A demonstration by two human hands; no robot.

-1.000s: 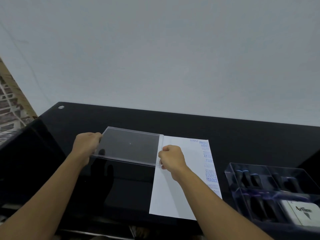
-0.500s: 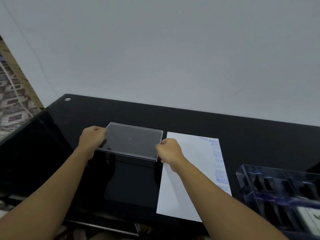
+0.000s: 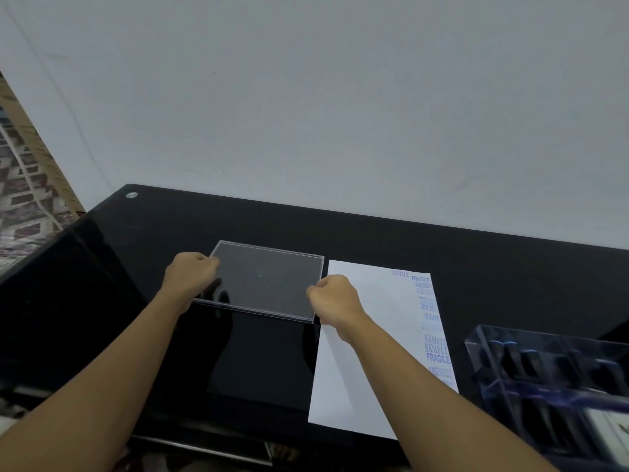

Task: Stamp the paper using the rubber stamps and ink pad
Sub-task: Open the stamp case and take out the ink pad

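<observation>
A clear plastic lid (image 3: 269,279) lies low over the black table, left of the paper. My left hand (image 3: 190,274) grips its left edge and my right hand (image 3: 335,299) grips its right edge. The white paper (image 3: 374,335) lies flat at centre right, with a column of blue stamp prints along its right edge. At the far right stands a clear plastic box (image 3: 551,379) holding several dark-handled rubber stamps (image 3: 524,361) and a white ink pad case (image 3: 612,427), partly cut off by the frame.
The glossy black table (image 3: 476,264) runs back to a plain grey wall. Its left end and a patterned floor lie at the far left. A small round silver fitting (image 3: 131,195) sits at the back left corner.
Both hands have carried the clear lid to the left off the paper and lowered it toward the table. The paper has stayed put.
</observation>
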